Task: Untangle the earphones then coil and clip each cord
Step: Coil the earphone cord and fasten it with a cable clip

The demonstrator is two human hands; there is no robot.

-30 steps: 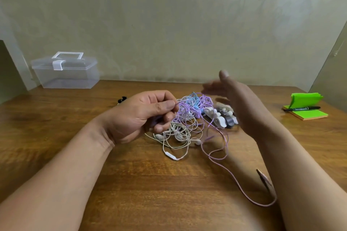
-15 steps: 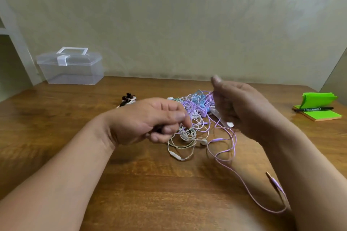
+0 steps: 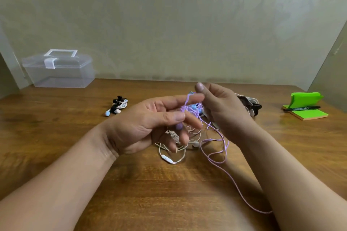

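Head: purple cord [image 3: 188,107] in left hand [image 3: 148,125]

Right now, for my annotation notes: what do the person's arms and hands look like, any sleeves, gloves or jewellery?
Both are bare. The left forearm and right forearm show no sleeve up to the picture's edge. The left hand and right hand wear no gloves, and no ring, watch or bracelet shows. The visible nails are short and unpainted.

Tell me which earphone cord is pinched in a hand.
The purple cord: the left hand pinches it between thumb and forefinger above the tangle. The white cord, with its inline remote, lies on the table.
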